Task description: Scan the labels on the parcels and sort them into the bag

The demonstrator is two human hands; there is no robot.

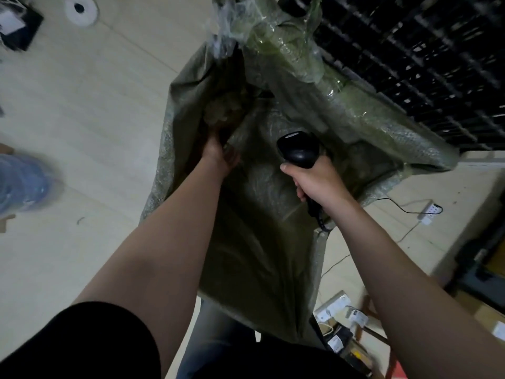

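Observation:
A large green woven bag hangs open in front of me, its mouth facing up. My left hand reaches down inside it, the fingers lost in the dark near a pale crumpled parcel; whether they hold it cannot be told. My right hand grips the handle of a black barcode scanner over the bag's opening, the scanner head pointing into the bag.
A black slatted crate wall stands behind the bag at the upper right. White power strips and cables lie on the tiled floor to the right. A white tape roll lies at top left, someone's blue shoe at left.

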